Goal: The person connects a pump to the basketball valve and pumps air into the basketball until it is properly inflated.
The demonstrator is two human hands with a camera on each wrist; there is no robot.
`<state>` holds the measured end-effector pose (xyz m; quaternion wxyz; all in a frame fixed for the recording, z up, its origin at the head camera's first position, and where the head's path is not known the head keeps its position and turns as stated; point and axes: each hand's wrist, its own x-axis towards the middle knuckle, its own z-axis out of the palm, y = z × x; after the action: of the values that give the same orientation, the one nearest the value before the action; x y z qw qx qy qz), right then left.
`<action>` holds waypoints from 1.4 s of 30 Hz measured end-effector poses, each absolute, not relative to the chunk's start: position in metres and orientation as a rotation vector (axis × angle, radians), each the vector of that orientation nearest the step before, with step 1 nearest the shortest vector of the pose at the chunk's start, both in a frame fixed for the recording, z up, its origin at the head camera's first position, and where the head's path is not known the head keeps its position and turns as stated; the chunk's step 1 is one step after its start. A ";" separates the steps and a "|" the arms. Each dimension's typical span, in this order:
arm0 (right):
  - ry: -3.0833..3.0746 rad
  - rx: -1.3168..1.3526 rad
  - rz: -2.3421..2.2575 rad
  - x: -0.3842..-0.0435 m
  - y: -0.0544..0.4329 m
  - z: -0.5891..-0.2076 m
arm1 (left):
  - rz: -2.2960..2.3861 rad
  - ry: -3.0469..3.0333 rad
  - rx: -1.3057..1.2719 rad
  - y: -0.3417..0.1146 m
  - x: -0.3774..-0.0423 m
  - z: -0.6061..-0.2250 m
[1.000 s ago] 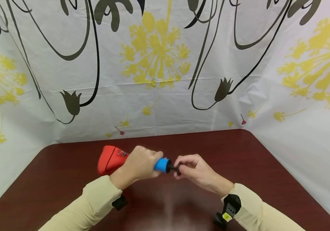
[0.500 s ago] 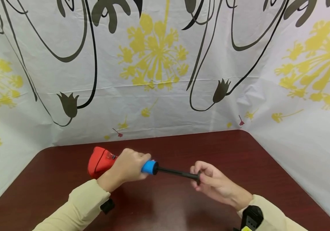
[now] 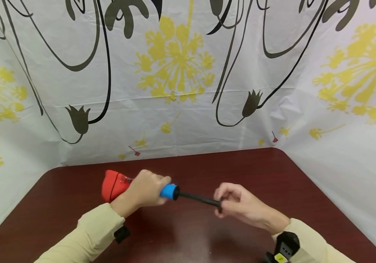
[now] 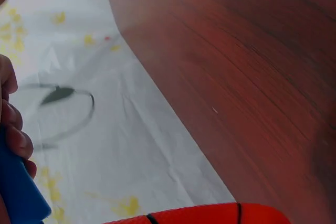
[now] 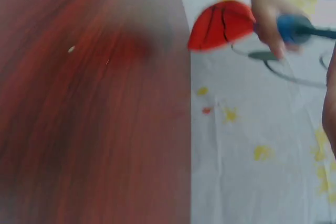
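My left hand [image 3: 146,188] grips a blue hand pump [image 3: 169,191] round its barrel. Out of the barrel's right end runs the black plunger rod [image 3: 198,198], drawn well out. My right hand [image 3: 245,207] pinches the small black handle at the rod's end between thumb and fingers. At the pump's left end is a red ball [image 3: 113,185] with black lines, caved in rather than round. The right wrist view also shows the ball [image 5: 223,24] at the pump's end. The joint between pump and ball is hidden by my left hand. Both hands are held above the table.
A dark red-brown table [image 3: 181,233] with rounded far corners lies below. Behind and at both sides hangs a white cloth [image 3: 188,124] printed with yellow and dark plants. Black devices [image 3: 286,245] are strapped to both wrists.
My right hand has moved right, drawing the plunger rod out of the barrel, then slightly back left. My left hand, pump and ball have shifted a little left.
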<state>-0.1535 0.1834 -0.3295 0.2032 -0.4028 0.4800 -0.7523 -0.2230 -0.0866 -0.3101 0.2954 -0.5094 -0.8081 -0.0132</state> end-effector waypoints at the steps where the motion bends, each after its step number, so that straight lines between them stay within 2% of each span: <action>1: 1.303 -1.134 -2.092 -0.153 0.187 -0.330 | -0.039 -2.152 -1.348 -0.091 -0.225 -0.312; 6: 1.214 -1.112 -2.117 -0.159 0.180 -0.338 | -0.041 -2.153 -1.347 -0.091 -0.226 -0.314; 13: 1.437 -1.096 -2.110 -0.176 0.148 -0.352 | 0.046 -2.185 -1.377 -0.070 -0.214 -0.310; 19: 1.448 -1.200 -2.027 -0.160 0.168 -0.343 | 0.012 -2.214 -1.468 -0.076 -0.209 -0.319; 25: 1.167 -1.241 -1.993 -0.154 0.194 -0.345 | -0.043 -2.296 -1.399 -0.094 -0.210 -0.321; 30: 1.204 -1.205 -2.039 -0.164 0.172 -0.353 | -0.018 -2.225 -1.375 -0.083 -0.207 -0.319; 35: 1.341 -1.028 -2.104 -0.169 0.148 -0.358 | 0.061 -2.177 -1.357 -0.071 -0.205 -0.320; 38: 1.401 -0.976 -2.093 -0.165 0.149 -0.354 | 0.052 -2.168 -1.387 -0.075 -0.209 -0.322; 42: 1.366 -1.081 -2.055 -0.161 0.165 -0.340 | -0.016 -2.128 -1.389 -0.092 -0.217 -0.322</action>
<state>-0.1611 0.1649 -0.3402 0.2216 -0.3913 0.4944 -0.7438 -0.2166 -0.0918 -0.3216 0.2956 -0.5221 -0.8000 -0.0059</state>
